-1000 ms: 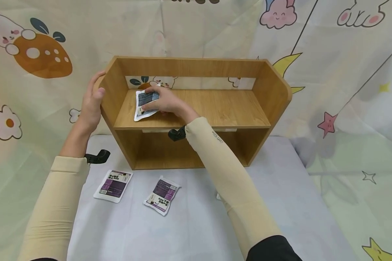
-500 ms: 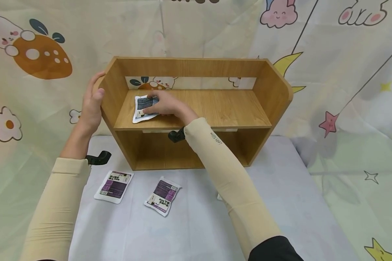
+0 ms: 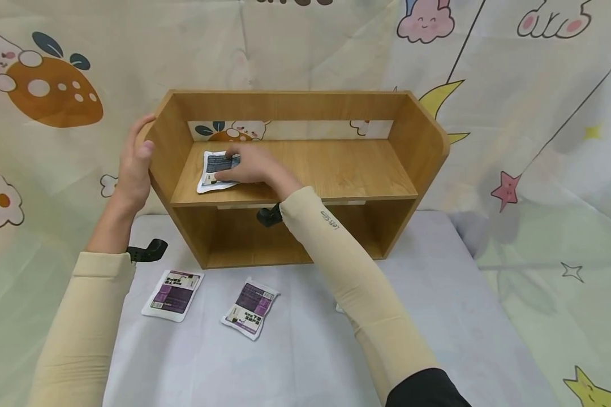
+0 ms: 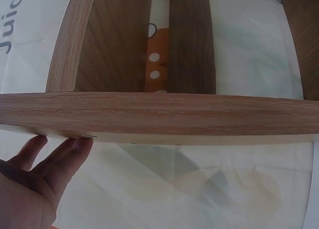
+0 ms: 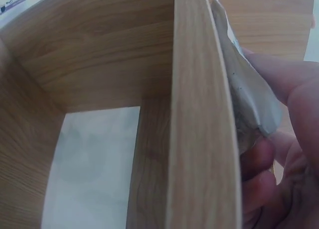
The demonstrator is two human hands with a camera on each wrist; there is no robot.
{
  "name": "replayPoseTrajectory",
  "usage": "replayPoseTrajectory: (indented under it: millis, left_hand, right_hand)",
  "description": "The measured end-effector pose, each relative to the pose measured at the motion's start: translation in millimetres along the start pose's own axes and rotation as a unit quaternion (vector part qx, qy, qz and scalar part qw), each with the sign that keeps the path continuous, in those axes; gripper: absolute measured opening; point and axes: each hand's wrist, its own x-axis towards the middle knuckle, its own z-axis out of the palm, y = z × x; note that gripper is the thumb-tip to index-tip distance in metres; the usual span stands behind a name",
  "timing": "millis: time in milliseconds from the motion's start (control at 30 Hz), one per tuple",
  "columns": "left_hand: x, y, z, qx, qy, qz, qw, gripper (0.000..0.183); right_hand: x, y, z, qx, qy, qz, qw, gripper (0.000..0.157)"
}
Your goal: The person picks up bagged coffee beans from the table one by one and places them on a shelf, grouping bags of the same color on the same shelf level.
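A small wooden shelf unit (image 3: 285, 200) with two tiers stands against the backdrop. My left hand (image 3: 134, 164) rests on the outer face of its left side panel; in the left wrist view the fingertips (image 4: 70, 149) press that panel with fingers fairly straight. At the left end of the upper tier lies a flat white pouch (image 3: 215, 165) with a dark blue label. My right hand (image 3: 254, 164) pinches this pouch at its right edge, thumb on top. In the right wrist view, the pouch (image 5: 251, 94) shows beside the shelf board, with fingers curled beneath it.
Two white pouches with purple labels, a left one (image 3: 173, 295) and a right one (image 3: 250, 308), lie on the white table cover (image 3: 295, 362) in front of the unit. A small white item (image 3: 339, 308) is mostly hidden by my right forearm.
The pouch in my right hand has come down and slightly left, from tilted to nearly flat on the upper tier. My left hand keeps its place on the side panel.
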Motion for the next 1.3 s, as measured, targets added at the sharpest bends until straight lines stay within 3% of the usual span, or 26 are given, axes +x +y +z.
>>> replayPoseTrajectory:
  millis: [400, 700, 900, 1100, 1300]
  left_hand:
    - [-0.3, -1.0, -0.4, 0.005, 0.002, 0.018, 0.9998, 0.054]
    - [-1.3, -0.7, 0.4, 0.005, 0.003, 0.024, 0.9997, 0.053]
    - [-4.9, -2.8, 0.0, 0.001, 0.009, 0.025, 0.9996, 0.053]
    - [-1.8, -2.1, 2.2, 0.000, 0.009, 0.030, 0.9995, 0.053]
    - [-2.9, -1.0, 1.2, -0.009, 0.007, 0.026, 0.9996, 0.054]
  right_hand:
    - [-2, -1, 2.0, -0.010, 0.016, -0.002, 1.000, 0.072]
    - [-15, 6, -2.6, 0.025, 0.028, -0.019, 0.999, 0.072]
    - [-34, 14, -4.6, 0.082, 0.046, -0.026, 0.995, 0.068]
    - [-63, 22, -13.0, 0.156, 0.073, -0.032, 0.985, 0.064]
    - [-98, 33, -10.6, 0.167, 0.078, -0.066, 0.981, 0.059]
